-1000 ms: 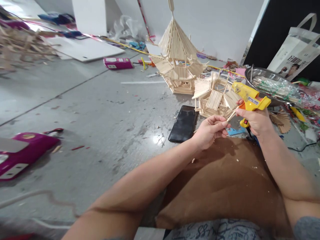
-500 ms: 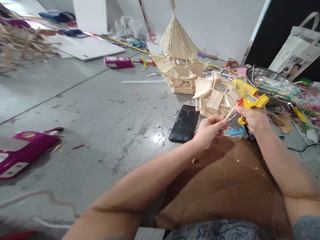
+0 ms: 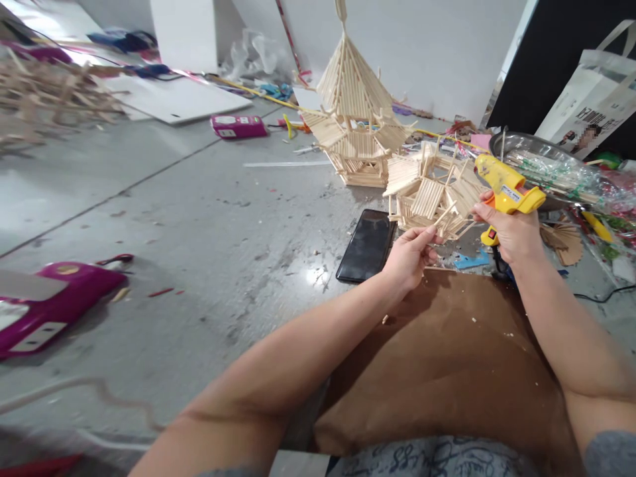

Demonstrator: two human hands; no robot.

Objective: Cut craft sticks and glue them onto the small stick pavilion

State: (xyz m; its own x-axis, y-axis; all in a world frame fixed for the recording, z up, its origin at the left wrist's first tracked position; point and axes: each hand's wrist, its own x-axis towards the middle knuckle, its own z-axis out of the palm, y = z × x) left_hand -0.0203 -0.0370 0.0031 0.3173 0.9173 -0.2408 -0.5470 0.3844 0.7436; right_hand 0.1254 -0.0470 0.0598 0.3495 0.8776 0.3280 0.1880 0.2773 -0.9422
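Between the thumb and fingers of my left hand (image 3: 413,255) is a thin wooden stick (image 3: 445,214), slanting up to the right. It overlaps the near side of a low model of wooden sticks (image 3: 428,199); whether they touch I cannot tell. My right hand (image 3: 514,232) is wrapped round the handle of a yellow glue gun (image 3: 503,180), whose nozzle end points up and left, right of the low model. Behind stands a taller stick pagoda (image 3: 358,83) with a pointed roof. A black phone (image 3: 365,246) lies left of my left hand.
A metal bowl (image 3: 521,140) with wrapped sticks stands at the right, near a white bag (image 3: 579,99). Brown board (image 3: 447,371) lies before me. Purple power strips (image 3: 239,126) and a stick pile (image 3: 44,99) are on the left.
My right hand with the glue gun has moved right, away from the stick. My left hand has shifted slightly left and up, still pinching the stick.
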